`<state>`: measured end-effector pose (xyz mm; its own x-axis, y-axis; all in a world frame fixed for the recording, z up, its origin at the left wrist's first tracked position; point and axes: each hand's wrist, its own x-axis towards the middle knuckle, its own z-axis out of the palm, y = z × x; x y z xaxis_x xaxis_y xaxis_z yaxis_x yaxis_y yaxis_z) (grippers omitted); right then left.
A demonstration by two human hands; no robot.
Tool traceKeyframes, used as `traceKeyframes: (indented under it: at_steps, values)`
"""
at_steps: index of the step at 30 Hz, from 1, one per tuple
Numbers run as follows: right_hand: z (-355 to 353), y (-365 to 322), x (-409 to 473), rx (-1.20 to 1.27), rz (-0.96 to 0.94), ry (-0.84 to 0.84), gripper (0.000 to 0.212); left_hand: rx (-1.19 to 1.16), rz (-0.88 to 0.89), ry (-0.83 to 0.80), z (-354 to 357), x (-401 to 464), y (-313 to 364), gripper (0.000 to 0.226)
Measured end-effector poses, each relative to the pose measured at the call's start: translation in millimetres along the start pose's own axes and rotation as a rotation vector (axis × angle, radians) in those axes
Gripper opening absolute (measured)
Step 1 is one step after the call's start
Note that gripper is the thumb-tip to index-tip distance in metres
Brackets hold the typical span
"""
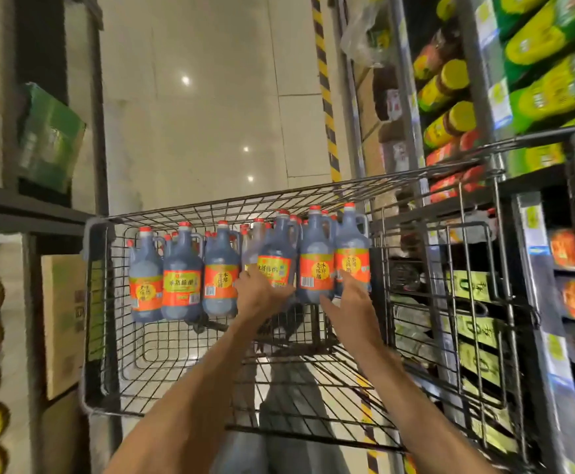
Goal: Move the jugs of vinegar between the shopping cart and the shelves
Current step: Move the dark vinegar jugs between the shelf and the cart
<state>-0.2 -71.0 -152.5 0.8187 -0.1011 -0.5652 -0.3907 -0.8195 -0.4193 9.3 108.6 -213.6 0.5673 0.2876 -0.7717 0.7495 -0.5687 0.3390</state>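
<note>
The jugs of vinegar (245, 265) stand upright in a crowded row along the far wall of the shopping cart (98, 336), at the middle of the frame, dark bodies with red caps and orange labels. My left hand (262, 294) is on the jug fourth from the left (274, 265), which is slightly blurred: my fingers curl round its lower body just under the label, so I have hold of it. My right hand (349, 307) is spread, fingers straight and apart, with the fingertips (342, 275) touching the label of the rightmost jug (353, 258); it grips nothing. Between my two hands stands one more jug (317, 265), its base just above my right thumb.

To the left of my left hand three jugs stand shoulder to shoulder, touching one another. The near half of the cart's wire floor lies bare beneath my forearms, lower centre of the frame. The cart's far rim runs just above the red caps; its right wire wall rises close beside the rightmost jug.

The shelves (505, 97) on the right edge of the frame press close to the cart, stacked with yellow-lidded jars (450, 80) and green packets (553, 90). At the left edge are a cardboard box (62, 323) and a green carton (51, 138). Pale floor tiles (204, 97) fill the upper centre beyond the cart.
</note>
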Motion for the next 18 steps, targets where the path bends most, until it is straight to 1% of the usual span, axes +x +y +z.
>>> traceKeyframes:
  at_steps: [2, 3, 5, 7, 9, 10, 12, 14, 17, 18]
  values:
    - [9, -5, 12, -0.016, 0.024, -0.021, 0.053, -0.139, 0.002, -0.026, -12, -4, -7, 0.074]
    - [14, -9, 16, -0.018, 0.028, -0.022, 0.055, -0.191, 0.016, -0.025, -16, -7, -13, 0.072]
    - [29, -16, 24, -0.038, 0.031, -0.009, 0.071, -0.229, 0.027, -0.016, -23, -10, -34, 0.07]
    - [40, -23, 29, -0.089, 0.058, 0.025, 0.09, -0.308, 0.005, -0.059, -25, -11, -57, 0.074]
    - [48, -28, 35, -0.087, 0.106, 0.057, 0.099, -0.438, -0.041, -0.08, -33, -23, -67, 0.084]
    - [50, -29, 39, -0.085, 0.13, 0.064, 0.101, -0.52, -0.065, -0.082, -38, -32, -69, 0.081]
    - [55, -28, 49, -0.072, 0.175, 0.072, 0.102, -0.715, -0.13, -0.127, -42, -49, -76, 0.064]
    - [57, -27, 55, -0.048, 0.211, 0.078, 0.1, -0.854, -0.158, -0.216, -44, -64, -85, 0.056]
    - [60, -24, 59, -0.016, 0.217, 0.084, 0.095, -0.941, -0.222, -0.245, -45, -75, -96, 0.039]
    - [62, -24, 58, 0.017, 0.206, 0.091, 0.093, -0.939, -0.225, -0.242, -44, -76, -98, 0.041]
